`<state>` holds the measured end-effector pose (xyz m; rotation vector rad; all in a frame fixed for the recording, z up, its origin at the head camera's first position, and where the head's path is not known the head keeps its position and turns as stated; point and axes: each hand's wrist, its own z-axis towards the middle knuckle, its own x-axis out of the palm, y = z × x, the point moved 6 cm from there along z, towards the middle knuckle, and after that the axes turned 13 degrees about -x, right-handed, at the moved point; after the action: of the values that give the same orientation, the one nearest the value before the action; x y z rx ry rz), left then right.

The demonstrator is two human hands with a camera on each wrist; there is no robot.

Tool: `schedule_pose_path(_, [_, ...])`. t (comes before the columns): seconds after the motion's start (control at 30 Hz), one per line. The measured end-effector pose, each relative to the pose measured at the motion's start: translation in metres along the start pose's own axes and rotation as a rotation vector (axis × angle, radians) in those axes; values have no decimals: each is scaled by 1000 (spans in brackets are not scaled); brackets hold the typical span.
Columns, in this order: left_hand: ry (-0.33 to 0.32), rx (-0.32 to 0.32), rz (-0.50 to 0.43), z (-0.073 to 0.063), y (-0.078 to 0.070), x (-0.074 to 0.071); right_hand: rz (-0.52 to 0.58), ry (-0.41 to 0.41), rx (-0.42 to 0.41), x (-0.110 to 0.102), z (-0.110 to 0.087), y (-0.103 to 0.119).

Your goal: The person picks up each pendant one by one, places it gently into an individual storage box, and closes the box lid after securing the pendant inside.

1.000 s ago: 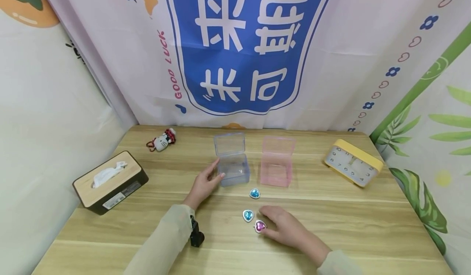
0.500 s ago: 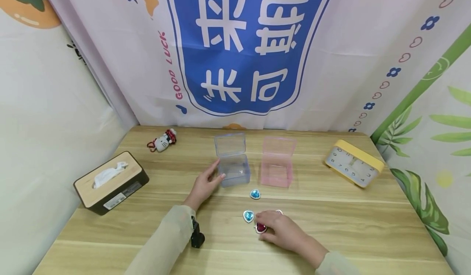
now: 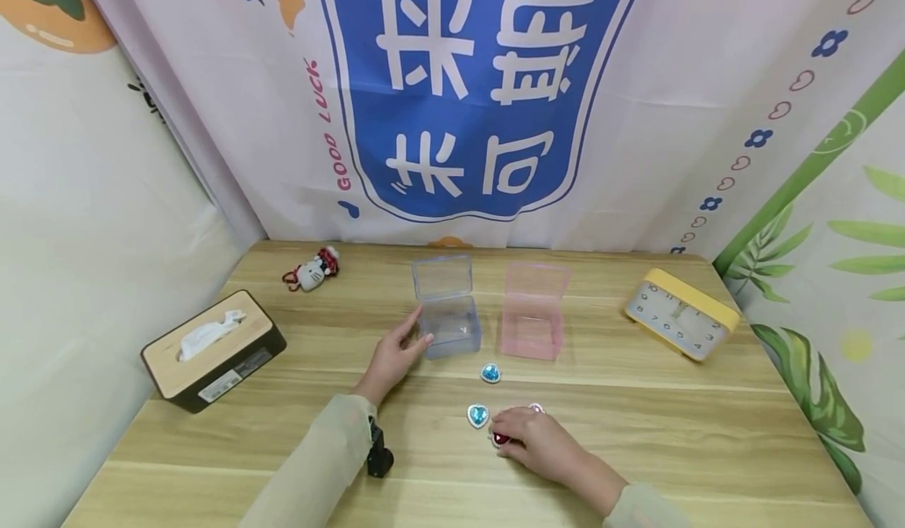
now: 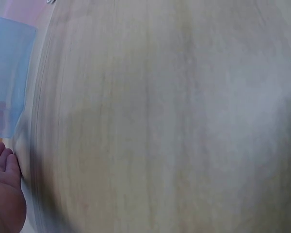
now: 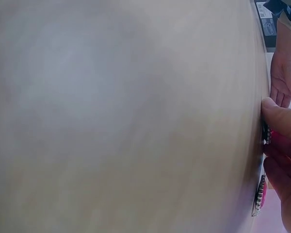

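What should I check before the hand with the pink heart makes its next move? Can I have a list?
1. Right hand has its thumb and fingers around the dark pink heart: ok.
2. That heart is off the table: cannot tell.
3. Blue box lid is up: ok.
4. Pink box lid is up: ok.
5. Left hand is beside the blue box: ok.
6. Other pink heart is easy to see from the head: not ok, the right hand mostly hides it.
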<state>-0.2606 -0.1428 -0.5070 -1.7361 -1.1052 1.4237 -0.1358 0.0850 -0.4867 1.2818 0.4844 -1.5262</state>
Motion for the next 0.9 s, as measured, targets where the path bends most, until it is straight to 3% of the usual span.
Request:
schedule_pose_path(0.3, [-24,8,0,-1,-2,0,23,-42,-17,1,0,-1])
schedule_pose_path(0.63, [-13,-25,3,-1,-1,0,67,-76,71,-8,3,-4])
schedule_pose_path(0.9, [-12,-43,-6,-2,-1,0,31,-163,7,-15,7,-4])
